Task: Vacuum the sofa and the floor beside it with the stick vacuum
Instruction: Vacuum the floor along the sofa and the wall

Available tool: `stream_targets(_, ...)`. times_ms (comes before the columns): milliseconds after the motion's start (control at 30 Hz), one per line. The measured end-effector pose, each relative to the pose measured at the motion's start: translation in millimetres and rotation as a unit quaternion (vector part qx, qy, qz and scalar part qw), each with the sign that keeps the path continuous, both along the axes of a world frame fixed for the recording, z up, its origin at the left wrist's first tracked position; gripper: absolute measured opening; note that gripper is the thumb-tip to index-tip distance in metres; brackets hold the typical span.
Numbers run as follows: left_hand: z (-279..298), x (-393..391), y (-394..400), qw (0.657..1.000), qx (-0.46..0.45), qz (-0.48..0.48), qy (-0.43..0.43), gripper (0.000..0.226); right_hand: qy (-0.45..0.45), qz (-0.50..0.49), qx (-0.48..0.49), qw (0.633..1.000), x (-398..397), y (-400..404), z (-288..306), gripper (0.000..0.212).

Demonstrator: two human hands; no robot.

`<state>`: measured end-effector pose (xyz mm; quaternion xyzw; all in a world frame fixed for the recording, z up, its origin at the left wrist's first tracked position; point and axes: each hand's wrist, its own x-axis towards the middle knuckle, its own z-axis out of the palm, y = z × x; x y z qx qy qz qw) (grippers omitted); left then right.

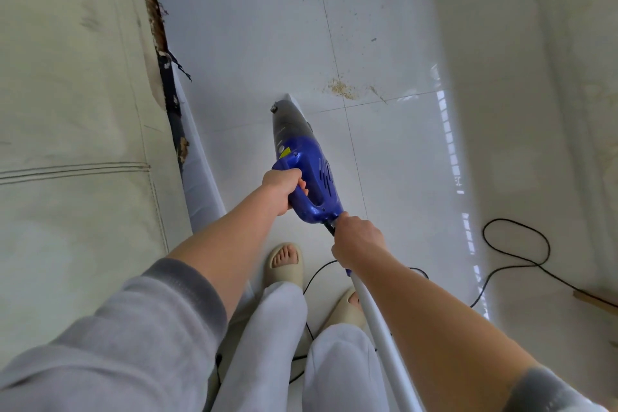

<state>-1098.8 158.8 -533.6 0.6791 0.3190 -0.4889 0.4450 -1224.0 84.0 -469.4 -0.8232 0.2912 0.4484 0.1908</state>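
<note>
The stick vacuum (pixel 307 174) has a blue body and a dark grey dust cup, and it points away from me toward the white tiled floor (pixel 261 27). My left hand (pixel 284 189) grips its blue loop handle. My right hand (pixel 357 241) grips the white tube (pixel 384 338) just behind the body. The tube runs back under my right forearm. A small heap of tan crumbs (pixel 341 89) lies on the floor just ahead and right of the vacuum's front end. The cream leather sofa (pixel 73 110) fills the left side, its lower edge torn and frayed.
The vacuum's black cord (pixel 521 257) loops over the floor at the right and trails between my feet. My feet in beige slides (pixel 286 264) stand right beside the sofa. A wooden strip (pixel 592 299) lies at the right edge.
</note>
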Motion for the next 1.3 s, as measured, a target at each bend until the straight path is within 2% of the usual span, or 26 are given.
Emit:
stream_targets(133, -1.7, 14.0, 20.5, 1.000, 0.006, 0.022, -0.006, 0.002, -0.012, 0.036, 0.000, 0.999, 18.2, 12.1, -2.2, 0.033)
stream_targets(467, -3.0, 49.3, 65.2, 0.996, 0.017, 0.092, -0.016, 0.004, -0.010, 0.107, 0.000, 0.994, 65.5, 39.5, -3.1, 0.034)
stream_targets(633, -0.9, 62.4, 77.0, 0.991, 0.015, 0.130, -0.011, 0.012, -0.009, 0.136, -0.011, 0.991, 84.5, 45.5, -2.5, 0.035)
stream_targets(1067, 9.8, 63.0, 32.8, 0.998, -0.002, 0.057, 0.020, 0.013, -0.004, 0.081, -0.024, 0.996, 72.4, 19.7, 12.1, 0.032)
stream_targets(1300, 8.6, 55.4, 19.0, 0.998, -0.015, 0.053, 0.033, 0.014, 0.021, 0.055, -0.024, 0.998, 65.2, 9.7, 10.3, 0.037)
